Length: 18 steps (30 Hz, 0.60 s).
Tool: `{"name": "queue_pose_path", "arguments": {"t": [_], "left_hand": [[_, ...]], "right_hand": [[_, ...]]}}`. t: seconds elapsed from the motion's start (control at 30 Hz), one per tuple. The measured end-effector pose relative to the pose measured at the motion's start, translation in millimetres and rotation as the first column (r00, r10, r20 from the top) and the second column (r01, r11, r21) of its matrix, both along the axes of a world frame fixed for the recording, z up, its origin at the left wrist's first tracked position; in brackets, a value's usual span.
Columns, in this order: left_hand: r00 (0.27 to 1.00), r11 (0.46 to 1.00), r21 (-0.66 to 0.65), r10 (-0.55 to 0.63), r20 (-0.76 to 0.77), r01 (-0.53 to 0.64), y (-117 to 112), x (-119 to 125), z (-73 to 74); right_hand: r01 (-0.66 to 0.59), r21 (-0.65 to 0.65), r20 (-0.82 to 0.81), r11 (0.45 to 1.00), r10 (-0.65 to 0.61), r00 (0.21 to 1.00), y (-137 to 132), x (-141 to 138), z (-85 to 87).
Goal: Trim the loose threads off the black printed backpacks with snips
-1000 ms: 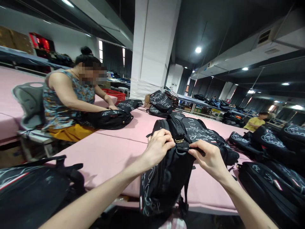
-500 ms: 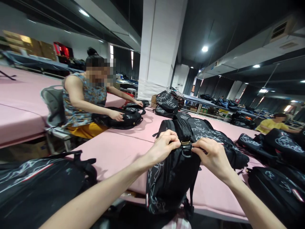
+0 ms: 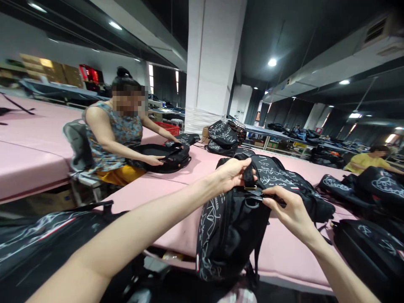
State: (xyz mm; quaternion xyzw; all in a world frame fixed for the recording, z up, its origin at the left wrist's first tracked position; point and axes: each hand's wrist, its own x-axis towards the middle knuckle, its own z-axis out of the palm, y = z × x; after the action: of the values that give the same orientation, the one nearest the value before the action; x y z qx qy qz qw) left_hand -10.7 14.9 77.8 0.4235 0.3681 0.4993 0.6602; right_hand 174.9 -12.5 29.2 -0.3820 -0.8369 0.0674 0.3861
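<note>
A black backpack (image 3: 243, 231) with white scribbled print stands at the table's front edge, in front of me. My left hand (image 3: 235, 173) is closed on its black strap (image 3: 250, 176), lifting it above a gold-coloured metal piece (image 3: 251, 187). My right hand (image 3: 285, 206) pinches a small silvery blade-like tool (image 3: 255, 195), whose tip points left, close under the gold piece. Its handle is hidden by my fingers. Just below the tool, a grey ring (image 3: 251, 203) lies on the bag.
Another printed backpack (image 3: 277, 176) lies behind mine on the pink table (image 3: 176, 219). Black bags lie at the left (image 3: 63, 240) and right (image 3: 369, 244). Across the table, a seated person (image 3: 116, 122) handles a black bag (image 3: 164, 158). A white pillar (image 3: 208, 63) stands behind.
My left hand has moved right and up, raising the strap. The silvery tool now shows by my right hand. Across the table, the person's hands have shifted on their bag.
</note>
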Motion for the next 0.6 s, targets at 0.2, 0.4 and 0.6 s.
{"name": "queue_pose_path", "arguments": {"t": [0.2,0.4,0.6], "left_hand": [[0.943,0.978,0.15,-0.093,-0.318,0.147,28.7,-11.1,16.9],[0.627,0.748,0.551,0.236,-0.742,0.37,46.9,-35.7,13.4],[0.47,0.547,0.779,0.624,-0.624,0.308,51.6,-43.3,-14.7]], "right_hand": [[-0.051,-0.282,-0.511,0.958,-0.105,0.853,8.1,53.7,-11.5],[0.001,-0.279,-0.71,0.96,-0.207,0.674,36.1,49.2,-57.0],[-0.111,-0.34,-0.721,0.934,-0.183,0.669,24.3,9.9,-88.7]]}}
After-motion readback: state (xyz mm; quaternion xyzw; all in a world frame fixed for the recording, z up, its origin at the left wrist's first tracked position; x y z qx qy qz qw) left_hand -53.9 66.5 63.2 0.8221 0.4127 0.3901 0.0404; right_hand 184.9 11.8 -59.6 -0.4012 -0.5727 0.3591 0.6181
